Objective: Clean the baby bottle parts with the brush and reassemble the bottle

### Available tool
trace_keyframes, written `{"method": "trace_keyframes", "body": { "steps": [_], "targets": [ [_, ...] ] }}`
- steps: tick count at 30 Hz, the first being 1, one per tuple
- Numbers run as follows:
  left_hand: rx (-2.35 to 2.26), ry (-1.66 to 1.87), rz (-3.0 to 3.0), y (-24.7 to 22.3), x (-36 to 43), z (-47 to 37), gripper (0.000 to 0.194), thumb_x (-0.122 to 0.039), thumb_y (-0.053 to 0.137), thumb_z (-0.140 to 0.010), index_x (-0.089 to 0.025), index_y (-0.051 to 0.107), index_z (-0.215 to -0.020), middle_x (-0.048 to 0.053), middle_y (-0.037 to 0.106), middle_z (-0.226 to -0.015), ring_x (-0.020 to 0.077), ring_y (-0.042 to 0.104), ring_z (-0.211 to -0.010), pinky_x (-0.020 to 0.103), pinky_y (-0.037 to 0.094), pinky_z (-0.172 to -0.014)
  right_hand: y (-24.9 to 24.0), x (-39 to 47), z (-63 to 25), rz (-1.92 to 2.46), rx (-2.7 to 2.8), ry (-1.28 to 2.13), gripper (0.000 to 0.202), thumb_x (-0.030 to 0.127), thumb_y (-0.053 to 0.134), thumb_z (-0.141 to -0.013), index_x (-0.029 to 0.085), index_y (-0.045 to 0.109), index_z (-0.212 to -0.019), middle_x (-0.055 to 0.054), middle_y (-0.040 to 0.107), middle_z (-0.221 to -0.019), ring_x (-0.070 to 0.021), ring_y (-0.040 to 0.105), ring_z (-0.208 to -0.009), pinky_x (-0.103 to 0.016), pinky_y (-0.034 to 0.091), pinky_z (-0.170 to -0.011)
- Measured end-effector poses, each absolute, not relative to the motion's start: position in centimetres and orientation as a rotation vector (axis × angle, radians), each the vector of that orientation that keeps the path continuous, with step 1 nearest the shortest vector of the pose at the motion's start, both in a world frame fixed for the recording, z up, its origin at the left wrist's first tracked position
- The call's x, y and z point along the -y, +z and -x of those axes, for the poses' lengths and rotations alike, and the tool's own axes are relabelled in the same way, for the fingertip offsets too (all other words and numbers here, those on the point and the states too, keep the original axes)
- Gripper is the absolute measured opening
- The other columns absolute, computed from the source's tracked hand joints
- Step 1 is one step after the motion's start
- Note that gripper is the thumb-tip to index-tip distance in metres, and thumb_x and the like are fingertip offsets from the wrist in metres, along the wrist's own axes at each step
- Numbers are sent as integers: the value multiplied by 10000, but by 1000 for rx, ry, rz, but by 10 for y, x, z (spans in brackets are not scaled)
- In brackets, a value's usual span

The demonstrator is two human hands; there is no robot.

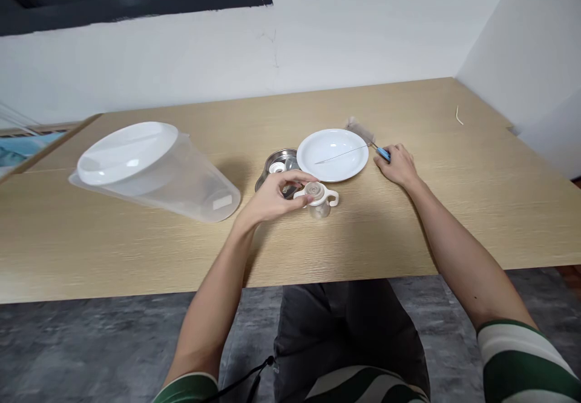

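Note:
My left hand (284, 196) grips a small clear container with a white top (319, 200). The top has a curled handle at the side and a ringed round centre. My thumb and fingers close round it, just above or on the table; I cannot tell which. My right hand (398, 164) lies on the table, its fingers closed on the blue handle of a thin-shafted tool (384, 153). A long thin metal rod (342, 154) reaches from near that handle across a white plate (333, 176). Whether rod and handle are one piece is unclear.
Partly behind my left hand, a metal kidney-shaped dish (262, 180) holds small white and clear parts. A large translucent pitcher (200, 179) with a white lid lies on its side at left. A greyish translucent piece (361, 129) is behind the plate. A small bent white piece (458, 115) lies far right.

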State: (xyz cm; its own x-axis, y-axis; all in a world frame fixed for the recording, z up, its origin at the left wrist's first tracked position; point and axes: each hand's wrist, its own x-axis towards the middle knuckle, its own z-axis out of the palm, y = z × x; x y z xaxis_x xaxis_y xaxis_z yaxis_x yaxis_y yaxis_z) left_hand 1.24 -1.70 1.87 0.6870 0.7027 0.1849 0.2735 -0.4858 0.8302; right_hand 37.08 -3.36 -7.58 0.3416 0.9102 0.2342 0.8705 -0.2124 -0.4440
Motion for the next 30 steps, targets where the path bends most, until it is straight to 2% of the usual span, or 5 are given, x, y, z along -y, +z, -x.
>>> {"method": "trace_keyframes", "body": {
  "steps": [7,13,17,23,30],
  "targets": [
    [-668,701,-2169,17,15,-8,380,-227,772,-765,-232,765,-1145,72,780,-1129,234,699,-1070,407,526,-995,-76,33,-371,2106,1551,99,425,496,514,-913,187,640,-1176,-196,624,-1211,-383,557,-1208,-570,420,-1052],
    [-603,860,-1908,14,9,-4,364,-344,800,-820,-248,762,-1170,98,759,-1220,247,703,-1142,396,559,-995,-74,34,-369,2128,1555,107,418,478,516,-917,176,639,-1179,-201,621,-1214,-377,558,-1218,-552,418,-1064],
    [-848,1256,-1710,11,-1,-2,346,-481,802,-812,-205,776,-1019,87,796,-1008,169,725,-838,307,590,-805,-75,34,-369,2116,1561,103,424,496,505,-919,184,645,-1169,-199,629,-1202,-380,552,-1213,-564,421,-1053],
    [-1001,1461,-1595,6,-22,3,500,-651,748,-791,-187,719,-976,35,739,-816,62,483,-455,248,435,-482,-78,33,-371,2101,1575,78,428,505,502,-918,186,652,-1162,-199,634,-1181,-378,553,-1182,-562,434,-1024],
    [-1221,1397,-1612,0,-30,9,416,-576,591,-936,-194,616,-771,-73,426,-430,80,364,-374,227,304,-409,-78,35,-369,2091,1573,93,439,511,501,-927,185,653,-1179,-195,627,-1195,-375,547,-1193,-558,419,-1043]
  ]
}}
